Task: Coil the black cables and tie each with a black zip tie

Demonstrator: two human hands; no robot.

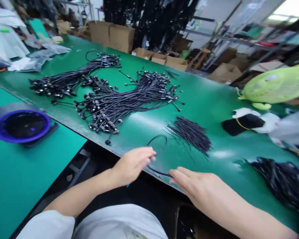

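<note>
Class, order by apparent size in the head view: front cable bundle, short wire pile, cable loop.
1. Front cable bundle
2. Short wire pile
3. Cable loop, though it lies nearest the camera

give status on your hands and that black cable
left hand holding black cable loop, right hand fingers open at its lower end, short black wires lying beyond it, nothing between hands and loop

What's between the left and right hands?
In the head view, a thin black cable arcs in a loop between the left hand and the right hand, above the edge of the green bench mat.
</note>
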